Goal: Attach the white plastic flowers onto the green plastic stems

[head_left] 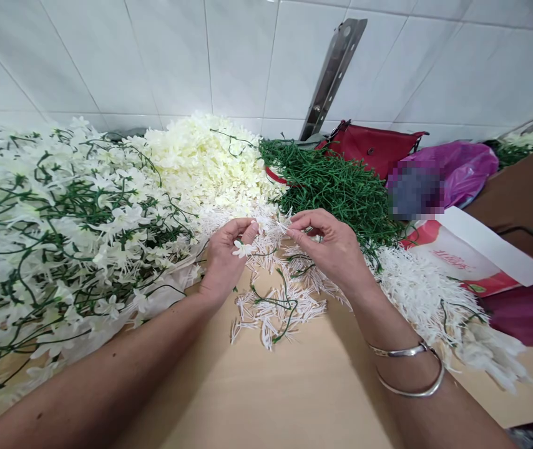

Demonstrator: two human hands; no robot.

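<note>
My left hand (226, 254) is closed in a pinch on a thin green stem with a small white artificial flower (241, 249) on it. My right hand (329, 246) pinches a small white stamen piece (284, 223) at its fingertips, just right of the left hand. Two silver bangles (411, 371) circle my right wrist. Below the hands lie loose white stamen pieces and green stems (273, 308) on the wooden table (271, 393).
A large heap of finished green stems with white flowers (60, 237) fills the left. Loose cream petals (210, 159) and bare green stems (336, 184) lie behind. White stamens (435, 299) spread right. A red bag (372, 146), purple plastic bag (463, 165) and white-red packet (472, 255) sit at right.
</note>
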